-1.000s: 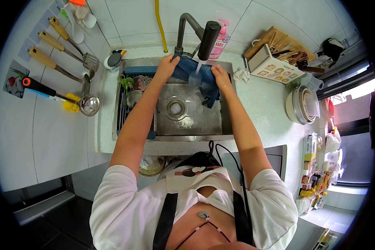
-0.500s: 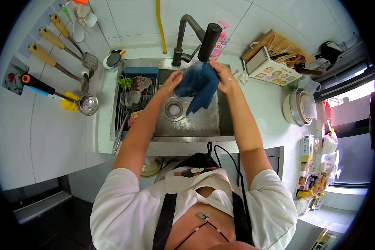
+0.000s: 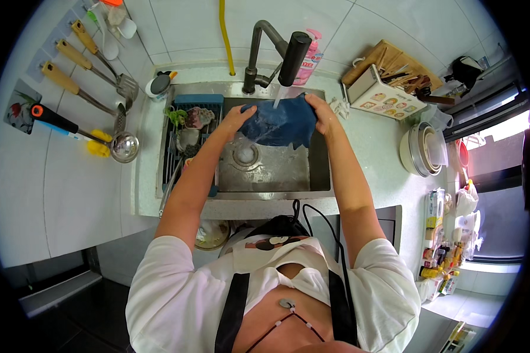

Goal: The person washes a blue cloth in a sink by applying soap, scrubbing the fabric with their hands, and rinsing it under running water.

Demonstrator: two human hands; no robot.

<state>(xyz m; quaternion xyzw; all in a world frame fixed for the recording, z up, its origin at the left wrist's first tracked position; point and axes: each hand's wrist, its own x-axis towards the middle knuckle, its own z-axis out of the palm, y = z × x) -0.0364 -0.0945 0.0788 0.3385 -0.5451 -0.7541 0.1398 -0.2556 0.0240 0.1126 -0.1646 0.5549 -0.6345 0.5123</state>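
A wet blue cloth (image 3: 285,125) is stretched between my two hands over the steel sink (image 3: 277,176). Water runs from the dark faucet (image 3: 294,59) onto its upper middle and splashes off its left part. My left hand (image 3: 237,122) pinches the cloth's left end, close to the drying rack. At the opposite end, my right hand (image 3: 324,113) grips the upper right corner, thumb on top. The cloth's lower edge hangs loose, and the drain (image 3: 245,155) shows below it.
A drying rack (image 3: 209,99) with several items fills the sink's left side. Behind the faucet stands a pink pump bottle (image 3: 308,62). A utensil holder (image 3: 386,94) and stacked bowls (image 3: 421,150) are on the right counter. Ladles and spatulas (image 3: 123,147) hang on the left wall.
The cloth has gone from bunched and hanging down to spread out sideways. My hands have moved slightly apart and a little lower. The stream now shows plainly on the cloth.
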